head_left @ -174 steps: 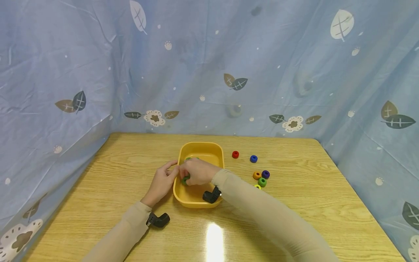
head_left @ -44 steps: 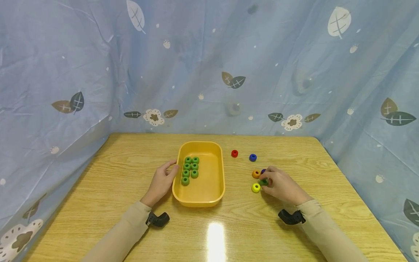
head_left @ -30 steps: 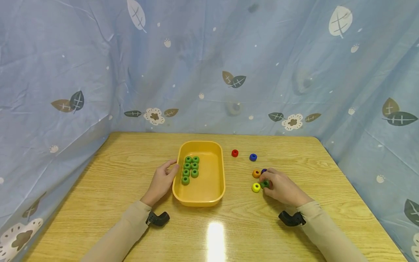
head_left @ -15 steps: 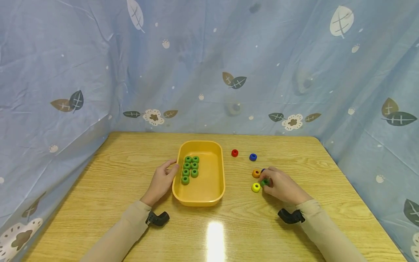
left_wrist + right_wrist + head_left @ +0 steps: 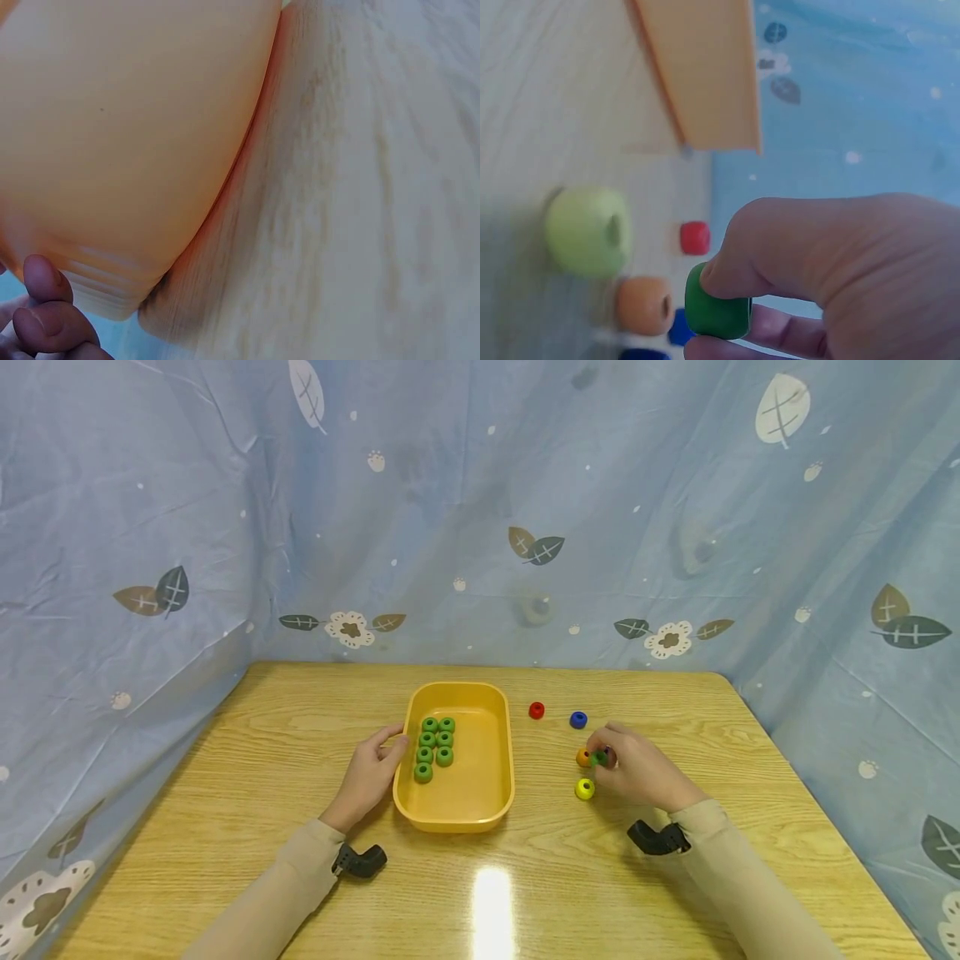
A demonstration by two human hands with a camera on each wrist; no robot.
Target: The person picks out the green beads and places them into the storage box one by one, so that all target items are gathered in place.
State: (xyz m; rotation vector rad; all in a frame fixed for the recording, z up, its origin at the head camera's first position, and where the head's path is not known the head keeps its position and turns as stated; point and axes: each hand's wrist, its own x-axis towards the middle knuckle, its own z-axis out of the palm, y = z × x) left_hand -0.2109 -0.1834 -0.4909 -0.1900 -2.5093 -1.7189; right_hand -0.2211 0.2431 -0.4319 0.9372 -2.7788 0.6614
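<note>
Right hand (image 5: 637, 768) grip pinches one green bead (image 5: 717, 307); seven, seemingly, in tray (image 5: 495, 793); left hand (image 5: 367, 777) relaxed.

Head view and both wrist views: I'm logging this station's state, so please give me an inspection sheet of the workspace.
Surface: wooden table, glare patch near the front edge.
Job's things: yellow tray holding seven green beads in two rows; one green bead pinched in the right hand.
Clutter: red bead, blue bead, orange bead, yellow bead loose on the table.
Grippers: left hand rests against the tray's left wall.
Cables: nothing seen.
Surroundings: blue leaf-print curtain behind and at both sides.
</note>
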